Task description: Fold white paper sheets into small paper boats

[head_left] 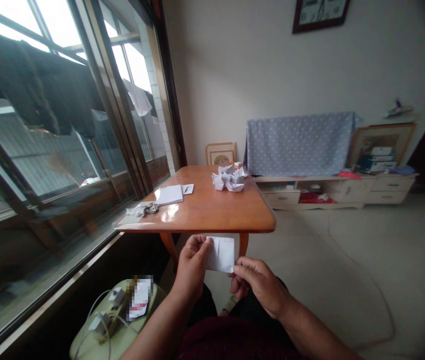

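Observation:
A small folded sheet of white paper [220,255] is held up in front of me, below the table's near edge. My left hand [193,265] pinches its left side between thumb and fingers. At its lower right corner my right hand [255,282] grips it, thumb on top and the other fingers curled beneath. A crease runs down the paper near its left part. On the table beyond sits a cluster of folded white paper pieces [228,179] with pointed ends. A stack of white paper [169,195] lies at the table's left.
The brown wooden table [216,212] stands ahead. A crumpled grey cloth [148,209] lies at its left edge. On my left, a greenish stool [85,345] bears chargers, cables and a blurred phone [139,300]. A low cabinet [379,187] with a blue cloth [298,145] stands by the wall.

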Demonstrator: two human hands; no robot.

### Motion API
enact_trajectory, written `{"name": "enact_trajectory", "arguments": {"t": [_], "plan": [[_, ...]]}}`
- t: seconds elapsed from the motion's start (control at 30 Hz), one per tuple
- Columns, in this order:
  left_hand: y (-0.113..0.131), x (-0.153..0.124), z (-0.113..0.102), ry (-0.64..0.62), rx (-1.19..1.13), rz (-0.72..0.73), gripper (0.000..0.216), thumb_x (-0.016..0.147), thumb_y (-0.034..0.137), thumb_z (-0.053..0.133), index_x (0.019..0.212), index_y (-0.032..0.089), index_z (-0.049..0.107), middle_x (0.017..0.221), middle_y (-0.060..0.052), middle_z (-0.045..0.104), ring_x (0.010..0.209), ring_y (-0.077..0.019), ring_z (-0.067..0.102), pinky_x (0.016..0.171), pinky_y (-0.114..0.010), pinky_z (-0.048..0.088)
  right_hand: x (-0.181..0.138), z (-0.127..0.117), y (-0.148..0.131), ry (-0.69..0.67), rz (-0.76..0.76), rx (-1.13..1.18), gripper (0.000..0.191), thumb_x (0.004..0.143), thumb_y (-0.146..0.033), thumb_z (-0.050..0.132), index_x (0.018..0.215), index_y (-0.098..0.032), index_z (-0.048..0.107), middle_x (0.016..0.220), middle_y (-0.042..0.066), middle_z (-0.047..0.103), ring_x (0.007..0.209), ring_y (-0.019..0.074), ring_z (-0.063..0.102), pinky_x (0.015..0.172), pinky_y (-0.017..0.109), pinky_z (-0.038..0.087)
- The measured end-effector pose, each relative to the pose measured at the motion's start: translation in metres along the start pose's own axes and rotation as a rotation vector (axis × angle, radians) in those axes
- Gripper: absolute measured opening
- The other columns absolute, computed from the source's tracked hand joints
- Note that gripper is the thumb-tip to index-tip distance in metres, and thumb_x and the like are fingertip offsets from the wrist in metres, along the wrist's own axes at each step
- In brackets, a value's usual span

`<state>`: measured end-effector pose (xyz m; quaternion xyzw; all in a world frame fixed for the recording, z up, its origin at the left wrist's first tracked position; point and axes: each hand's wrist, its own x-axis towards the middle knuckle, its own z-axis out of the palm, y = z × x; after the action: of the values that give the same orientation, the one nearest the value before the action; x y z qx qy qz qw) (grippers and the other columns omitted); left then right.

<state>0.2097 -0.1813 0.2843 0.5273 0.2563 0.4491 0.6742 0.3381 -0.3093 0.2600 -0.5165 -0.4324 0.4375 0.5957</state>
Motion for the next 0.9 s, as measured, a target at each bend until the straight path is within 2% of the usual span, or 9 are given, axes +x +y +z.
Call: {"name": "enact_trajectory", "arguments": {"t": [0.13,0.3,0.53,0.7,0.77,0.9], "plan": [[0.003,-0.003,0.003,0.027,0.036,0.026,0.032,0.079,0.041,0.079,0.085,0.019,0.056,0.073,0.005,0.054,0.058,-0.0074,0.044,0.055,-0.018,0.036,0.0,0.001,-0.002,0.008,0.029,-0.069,0.022,0.092,-0.032,0.054,0.078,-0.017,0.061,0.066,0.003,0.07,0.054,0.0136,0.06,0.055,0.025,0.045],[0.008,-0.004,0.003,0.03,0.038,0.053,0.033,0.077,0.041,0.08,0.084,0.018,0.058,0.074,0.003,0.056,0.058,-0.0076,0.045,0.055,-0.019,0.037,0.0,0.002,-0.002,0.044,-0.005,-0.164,0.023,0.094,-0.03,0.051,0.075,-0.019,0.058,0.068,0.002,0.069,0.058,0.014,0.061,0.058,0.026,0.047],[0.005,0.005,-0.003,-0.031,-0.136,-0.132,0.034,0.073,0.039,0.083,0.079,0.017,0.058,0.068,0.004,0.053,0.055,-0.0078,0.045,0.052,-0.019,0.035,-0.005,0.001,-0.006,-0.03,-0.197,-0.226,0.027,0.099,-0.039,0.051,0.081,-0.02,0.057,0.074,0.003,0.07,0.064,0.0154,0.063,0.063,0.028,0.05],[0.01,0.004,-0.004,-0.083,-0.048,-0.064,0.031,0.079,0.039,0.08,0.081,0.018,0.057,0.068,0.004,0.053,0.055,-0.0074,0.044,0.054,-0.019,0.034,-0.004,-0.006,-0.006,-0.067,-0.118,-0.142,0.026,0.097,-0.039,0.055,0.083,-0.018,0.06,0.076,0.004,0.07,0.067,0.0161,0.063,0.067,0.029,0.051],[0.013,0.001,-0.003,-0.105,0.005,-0.048,0.03,0.081,0.039,0.078,0.081,0.018,0.058,0.068,0.004,0.054,0.056,-0.0076,0.044,0.054,-0.019,0.034,-0.001,-0.009,-0.007,-0.021,-0.154,-0.137,0.023,0.096,-0.04,0.057,0.094,-0.018,0.064,0.086,0.006,0.072,0.076,0.0179,0.065,0.072,0.03,0.051],[0.016,-0.005,0.0,-0.151,0.061,-0.052,0.029,0.08,0.039,0.079,0.08,0.017,0.06,0.067,0.003,0.056,0.058,-0.0087,0.046,0.056,-0.02,0.036,0.008,-0.014,-0.013,0.259,-0.307,-0.294,0.041,0.093,-0.046,0.061,0.126,-0.022,0.061,0.116,0.011,0.07,0.101,0.024,0.065,0.084,0.035,0.051]]}}
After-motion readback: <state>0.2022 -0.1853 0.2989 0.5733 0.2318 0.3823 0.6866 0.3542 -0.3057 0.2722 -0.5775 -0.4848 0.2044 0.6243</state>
